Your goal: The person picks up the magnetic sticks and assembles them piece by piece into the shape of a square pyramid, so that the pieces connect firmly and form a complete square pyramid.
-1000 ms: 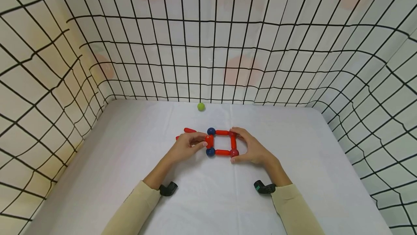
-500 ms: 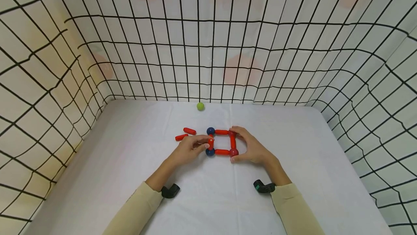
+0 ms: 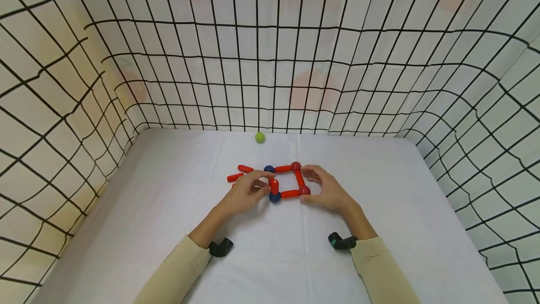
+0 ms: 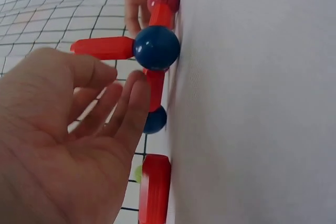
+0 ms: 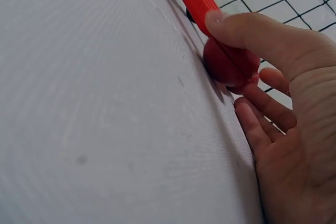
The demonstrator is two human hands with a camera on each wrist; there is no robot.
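Observation:
A square of red building rods and balls lies on the white table, with a near blue ball [image 3: 274, 196], a far blue ball [image 3: 269, 169], a near red ball [image 3: 304, 191] and a far red ball [image 3: 296, 166]. From the near blue ball a red rod [image 4: 105, 48] stands upright. My left hand [image 3: 244, 194] is beside this rod, thumb and fingers apart and around it without gripping. With its thumb on the joint of near red ball and rod, my right hand [image 3: 328, 190] holds the square's right side, other fingers behind the ball.
Loose red rods [image 3: 235, 177] lie left of the square, partly behind the left hand. A small green ball [image 3: 259, 137] sits at the table's back edge. Black grid netting [image 3: 261, 60] surrounds the back and sides.
The left fingers have let go of the upright rod, which stands on the near blue ball. The square has turned slightly, and its far red ball has come out from under the right fingertips.

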